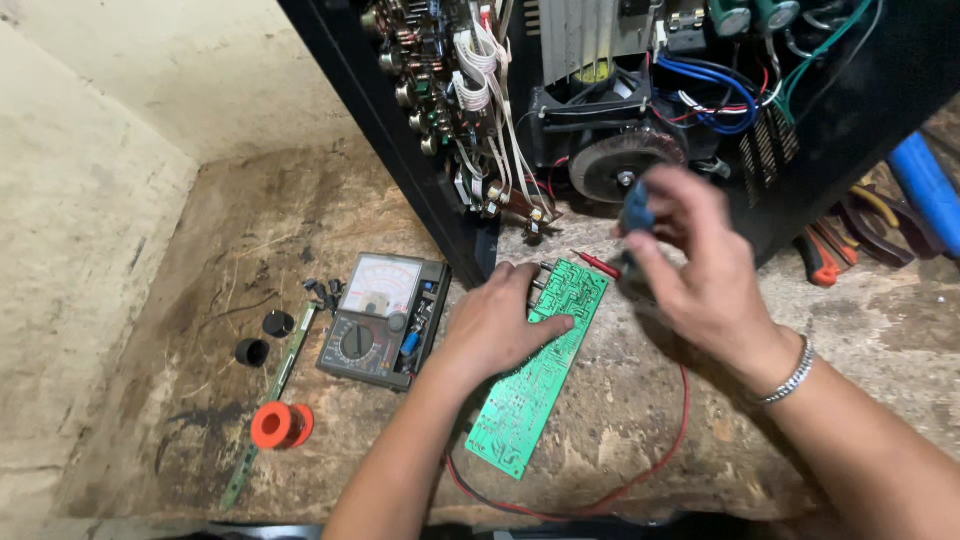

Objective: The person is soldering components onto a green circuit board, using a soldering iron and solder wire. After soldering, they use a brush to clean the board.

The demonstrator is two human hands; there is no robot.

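Note:
A long green circuit board point(530, 390) lies solder side up on the worn wooden bench. My left hand point(500, 325) rests flat on its upper end and presses it down. My right hand point(690, 265) hovers just right of the board, blurred, with its fingers closed around a blue-handled tool point(636, 208) and a dark probe below it. A red probe tip point(600, 264) lies at the board's top right corner, and its red lead point(660, 465) trails across the bench. An analog multimeter point(383, 318) sits to the left of my left hand.
An opened black amplifier chassis point(620, 110) with wiring and a round transformer stands at the back. Two black knobs point(265, 338), an orange spool point(281, 425) and a narrow green strip board point(270, 400) lie at the left. Pliers point(850, 235) and a blue tube point(925, 190) lie at the right.

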